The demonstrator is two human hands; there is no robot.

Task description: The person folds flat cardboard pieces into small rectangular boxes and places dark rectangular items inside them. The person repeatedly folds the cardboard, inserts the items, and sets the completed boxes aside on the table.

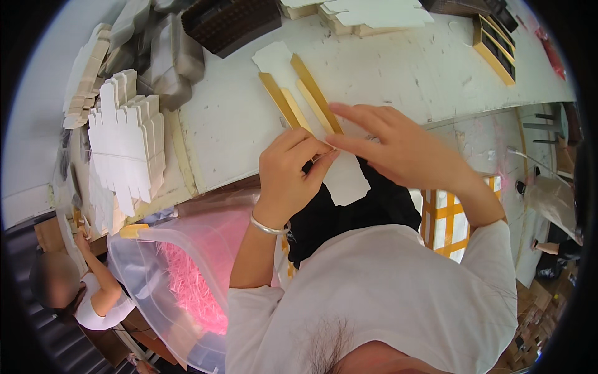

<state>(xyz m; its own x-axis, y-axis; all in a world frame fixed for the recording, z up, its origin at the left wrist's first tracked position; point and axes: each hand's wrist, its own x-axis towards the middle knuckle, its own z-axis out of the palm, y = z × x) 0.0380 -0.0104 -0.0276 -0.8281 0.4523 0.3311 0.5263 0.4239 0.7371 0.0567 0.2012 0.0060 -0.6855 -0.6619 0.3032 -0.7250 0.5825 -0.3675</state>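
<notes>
A partly folded cardboard box, gold on its sides and white on its flat end flaps, lies lengthwise before me, its near flap reaching over the table edge. My left hand has fingers and thumb pinched together on the box's near left corner. The fingers of my right hand are stretched out and apart. Their tips are at the right gold wall and near the left thumb; whether they press on the box I cannot tell.
Stacks of flat white box blanks lie at the left, with more blanks at the back. A finished gold box with dark compartments stands far right. Below the table is a clear bin of pink shreds. Another person works at lower left.
</notes>
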